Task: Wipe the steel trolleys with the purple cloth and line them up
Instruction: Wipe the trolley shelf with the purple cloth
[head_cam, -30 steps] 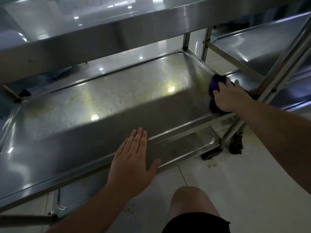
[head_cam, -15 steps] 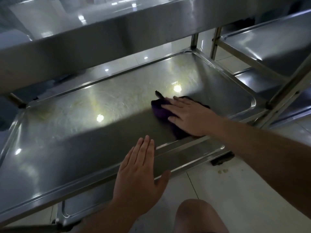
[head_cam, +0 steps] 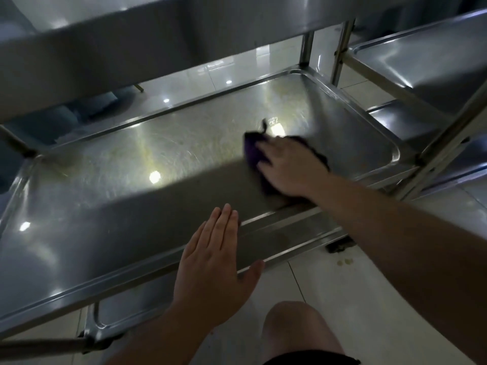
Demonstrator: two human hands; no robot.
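Observation:
A steel trolley fills the view; its middle shelf (head_cam: 131, 164) is a shallow scratched tray with light spots on it. The purple cloth (head_cam: 251, 151) lies on the right half of that shelf. My right hand (head_cam: 290, 167) presses flat on the cloth, fingers straight and pointing left. My left hand (head_cam: 213, 267) lies flat with straight fingers on the shelf's near rim, thumb spread to the right. The trolley's top shelf (head_cam: 131, 35) overhangs the upper part of the view.
A second steel trolley (head_cam: 427, 56) stands close on the right, its shelves level with this one's. A lower shelf (head_cam: 287, 238) shows under the near rim. A black caster (head_cam: 338, 246) sits on the pale tiled floor. My knee (head_cam: 295, 330) is at the bottom.
My right hand swept the cloth from the shelf's right end leftward to the middle right of the tray, then stayed about there. My left hand kept its place on the rim.

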